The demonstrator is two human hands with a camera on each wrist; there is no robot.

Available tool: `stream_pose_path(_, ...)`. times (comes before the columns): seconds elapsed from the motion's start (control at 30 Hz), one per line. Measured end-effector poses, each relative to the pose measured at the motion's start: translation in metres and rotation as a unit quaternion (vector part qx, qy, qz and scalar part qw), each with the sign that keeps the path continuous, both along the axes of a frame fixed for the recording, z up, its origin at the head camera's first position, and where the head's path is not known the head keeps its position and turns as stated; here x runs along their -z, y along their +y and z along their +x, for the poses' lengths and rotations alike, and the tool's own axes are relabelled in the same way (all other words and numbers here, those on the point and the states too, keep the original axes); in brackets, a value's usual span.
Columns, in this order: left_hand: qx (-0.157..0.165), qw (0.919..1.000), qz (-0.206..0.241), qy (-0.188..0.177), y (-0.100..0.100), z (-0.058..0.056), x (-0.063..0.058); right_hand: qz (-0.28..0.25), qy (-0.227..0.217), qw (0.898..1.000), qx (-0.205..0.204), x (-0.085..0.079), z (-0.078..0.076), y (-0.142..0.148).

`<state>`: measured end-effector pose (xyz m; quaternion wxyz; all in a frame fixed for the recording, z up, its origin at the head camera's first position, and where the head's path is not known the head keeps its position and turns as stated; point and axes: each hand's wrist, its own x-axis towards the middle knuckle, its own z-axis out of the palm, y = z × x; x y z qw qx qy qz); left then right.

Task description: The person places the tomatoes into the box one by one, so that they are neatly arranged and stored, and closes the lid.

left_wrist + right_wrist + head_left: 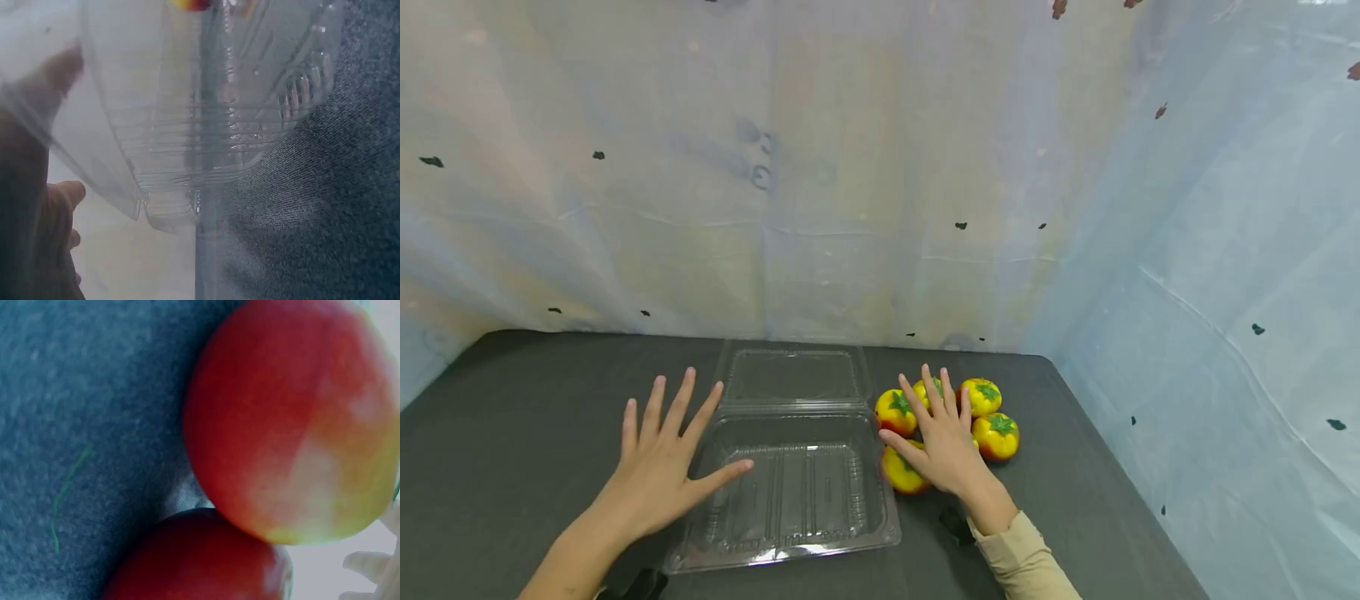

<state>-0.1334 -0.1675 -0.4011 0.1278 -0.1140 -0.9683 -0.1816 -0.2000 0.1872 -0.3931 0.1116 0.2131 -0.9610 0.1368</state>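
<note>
The clear box (797,483) lies on the dark table (512,433) between the hands, its hinge line running left to right, and the left hand (658,479), fingers spread and holding nothing, is at its left side. The right hand (943,450), likewise spread and empty, is nearer the yellow-red fruits (997,436), clustered below and around it just right of the box; whether it touches any, I cannot tell. Beyond, the lid (793,375) lies folded back toward the pale sheet (850,167).

Dk gray tabletop (512,433) w/ grn thread (64,494), pale sheeting (850,167) behind & R side.
</note>
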Motion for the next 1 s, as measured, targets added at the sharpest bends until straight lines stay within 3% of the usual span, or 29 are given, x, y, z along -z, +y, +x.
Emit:
stream_pose_path(0.2,0.034,0.9987,0.028,-0.026,-0.002,0.009,0.002,0.009,0.008,1.0,-0.008,-0.002,0.001,0.001)
stream_pose_path(0.4,0.097,0.9945,0.041,-0.002,-0.008,0.018,0.013,-0.008,-0.002,1.0,-0.015,-0.001,0.008,0.003)
stream_pose_path(0.6,0.179,0.9772,0.109,-0.033,-0.017,0.025,0.021,-0.035,-0.007,0.999,-0.013,-0.002,0.013,0.01)
stream_pose_path(0.73,0.218,0.9685,0.116,-0.031,-0.02,0.03,0.022,-0.042,-0.021,0.999,-0.01,-0.004,0.015,0.014)
stream_pose_path(1.0,0.195,0.9676,0.145,-0.069,-0.019,0.024,0.029,-0.061,-0.026,0.998,-0.012,-0.003,0.017,0.021)
